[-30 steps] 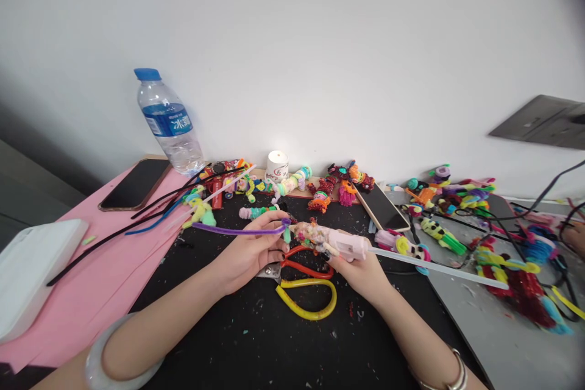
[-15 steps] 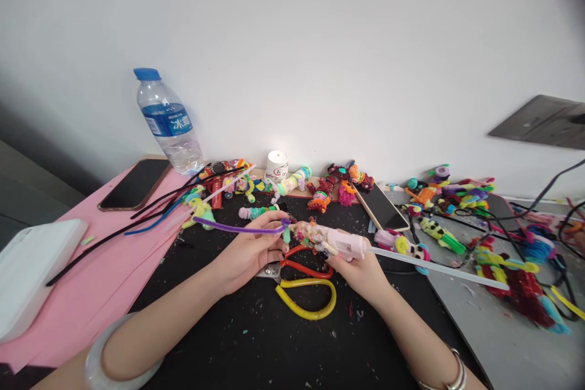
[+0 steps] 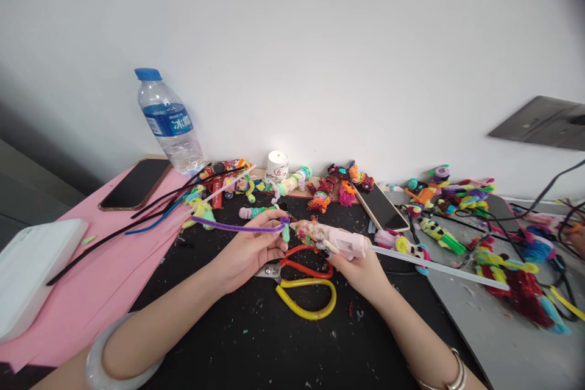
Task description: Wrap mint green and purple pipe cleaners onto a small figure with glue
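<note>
My left hand (image 3: 249,251) pinches a purple pipe cleaner (image 3: 228,228), whose long tail points left and whose curled end meets a small green piece (image 3: 286,233). In my right hand (image 3: 359,271) is a pale pink hot glue gun (image 3: 340,240) with fuzzy scraps stuck around its front. A long clear glue stick (image 3: 439,267) juts from its back to the right. The gun's tip points left, a short gap from the green piece. Under both hands lie scissors (image 3: 307,298) with one red and one yellow handle loop.
Colourful pipe-cleaner figures (image 3: 443,234) crowd the right side, among black cables. A phone (image 3: 381,207), a paper cup (image 3: 276,164) and more figures line the wall. At left are a water bottle (image 3: 169,122), another phone (image 3: 134,184), pink paper (image 3: 114,256) and a white box (image 3: 41,274).
The glue gun's tip has drawn back slightly to the right, opening a gap from the green piece. My left hand keeps its hold on the purple pipe cleaner.
</note>
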A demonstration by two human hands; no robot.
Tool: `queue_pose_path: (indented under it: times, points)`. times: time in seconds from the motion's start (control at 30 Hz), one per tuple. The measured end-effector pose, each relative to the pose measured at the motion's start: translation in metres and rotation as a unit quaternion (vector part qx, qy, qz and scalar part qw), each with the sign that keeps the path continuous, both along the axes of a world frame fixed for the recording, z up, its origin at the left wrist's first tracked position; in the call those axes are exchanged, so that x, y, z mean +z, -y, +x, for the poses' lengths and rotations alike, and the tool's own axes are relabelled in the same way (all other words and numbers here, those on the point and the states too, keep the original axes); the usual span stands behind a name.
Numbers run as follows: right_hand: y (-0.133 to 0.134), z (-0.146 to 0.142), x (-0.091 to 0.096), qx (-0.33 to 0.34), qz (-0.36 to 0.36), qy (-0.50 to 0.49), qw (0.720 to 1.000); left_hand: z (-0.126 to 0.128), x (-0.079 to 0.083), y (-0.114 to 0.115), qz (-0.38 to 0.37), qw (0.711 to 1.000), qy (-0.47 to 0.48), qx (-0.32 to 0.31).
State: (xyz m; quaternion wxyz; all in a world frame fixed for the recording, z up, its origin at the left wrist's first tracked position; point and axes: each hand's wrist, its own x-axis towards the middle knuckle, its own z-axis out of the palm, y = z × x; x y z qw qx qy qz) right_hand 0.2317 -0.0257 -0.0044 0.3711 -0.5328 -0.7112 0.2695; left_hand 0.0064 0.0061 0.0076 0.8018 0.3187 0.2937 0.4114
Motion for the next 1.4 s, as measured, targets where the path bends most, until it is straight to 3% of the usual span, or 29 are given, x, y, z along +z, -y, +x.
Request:
queue_pose_path:
  times: [0.3,0.43,0.6,0.83,0.9,1.03,1.1,1.17,1.27,1.4]
  points:
    - [-0.001,-0.005,0.009,-0.007,0.004,0.017,1.000,-0.001,-0.002,-0.002,0.012,1.000,-0.007,0.012]
    - [-0.004,-0.002,0.013,-0.077,0.016,0.057,0.995,-0.001,-0.002,-0.002,0.026,0.999,-0.029,0.038]
    - [-0.014,0.011,0.005,-0.180,0.063,0.148,0.970,0.001,-0.001,-0.001,0.054,0.995,-0.056,0.071]
    - [-0.017,0.019,-0.005,-0.247,0.058,0.330,0.909,0.003,-0.003,0.000,0.089,0.987,-0.109,0.075]
    - [-0.014,0.013,-0.002,-0.245,0.059,0.340,0.906,0.003,-0.003,0.001,0.115,0.980,-0.145,0.074]
    - [-0.006,-0.001,0.011,-0.215,0.125,0.268,0.931,0.004,-0.002,0.003,0.150,0.966,-0.205,0.057]
    - [0.001,-0.010,0.016,-0.132,0.158,0.193,0.959,0.005,-0.003,0.005,0.182,0.956,-0.224,0.053]
    - [0.008,-0.018,0.017,-0.017,0.143,0.130,0.981,0.006,-0.004,0.007,0.228,0.942,-0.242,0.046]
    - [0.019,-0.033,0.014,0.099,0.121,0.098,0.983,0.007,-0.004,0.009,0.297,0.916,-0.270,0.025]
    - [0.024,-0.044,0.012,0.110,0.137,0.043,0.983,0.007,-0.003,0.011,0.349,0.890,-0.295,0.015]
